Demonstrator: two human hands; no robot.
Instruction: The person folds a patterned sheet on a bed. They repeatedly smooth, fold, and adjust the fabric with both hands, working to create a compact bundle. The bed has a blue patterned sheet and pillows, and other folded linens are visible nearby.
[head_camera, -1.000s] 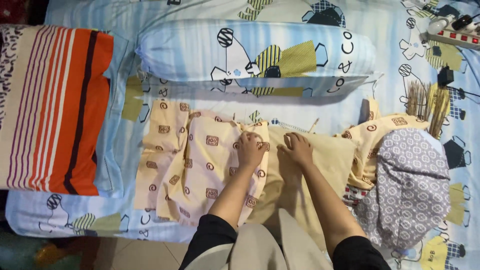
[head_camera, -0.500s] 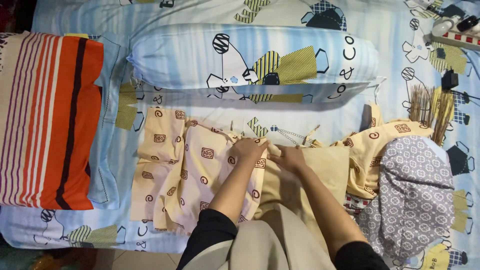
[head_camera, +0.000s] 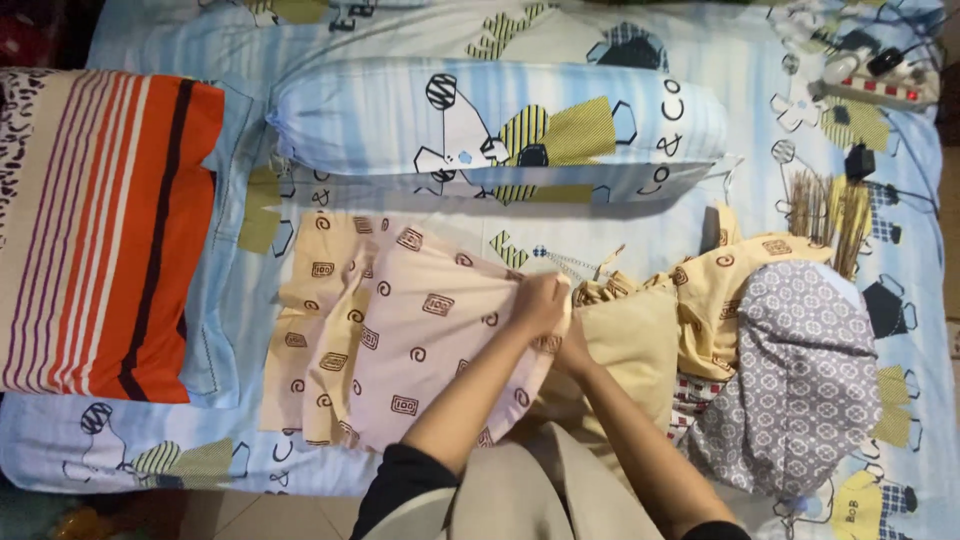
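Pinching patterned cloth (head_camera: 400, 330) with left hand (head_camera: 537, 303) at bed (head_camera: 760, 60) middle | right hand (head_camera: 572, 350) half hidden under it, grip cannot tell | bolster (head_camera: 500, 120) beyond | striped pillow (head_camera: 100, 230) at left edge

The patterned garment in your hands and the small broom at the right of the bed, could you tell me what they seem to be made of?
The patterned garment, gripped by the left hand and right hand, looks like thin woven fabric, probably cotton, matte: it drapes and creases softly. The small broom appears to be a bundle of dry stiff plant fibres, tan, with separate splayed strands.
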